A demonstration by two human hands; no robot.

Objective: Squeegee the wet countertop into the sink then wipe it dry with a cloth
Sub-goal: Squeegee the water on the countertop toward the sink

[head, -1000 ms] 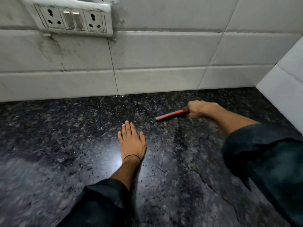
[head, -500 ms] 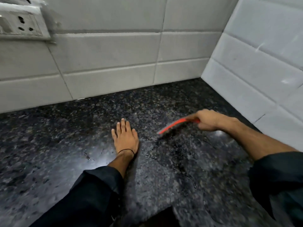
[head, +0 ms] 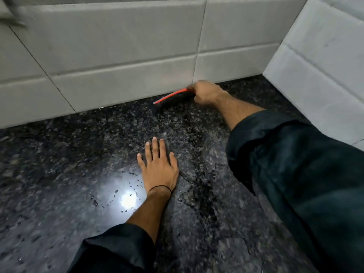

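The red squeegee (head: 171,96) is clenched in the right hand (head: 206,94) at the far wall; the left hand (head: 160,170) is spread flat, empty. Droplets remain on the countertop (head: 59,174); drying is judged pending.

left hand (head: 158,168) flat, right hand (head: 206,93) fisted

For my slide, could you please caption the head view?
Right hand sets red squeegee at tiled wall's base; left hand flat on wet countertop.
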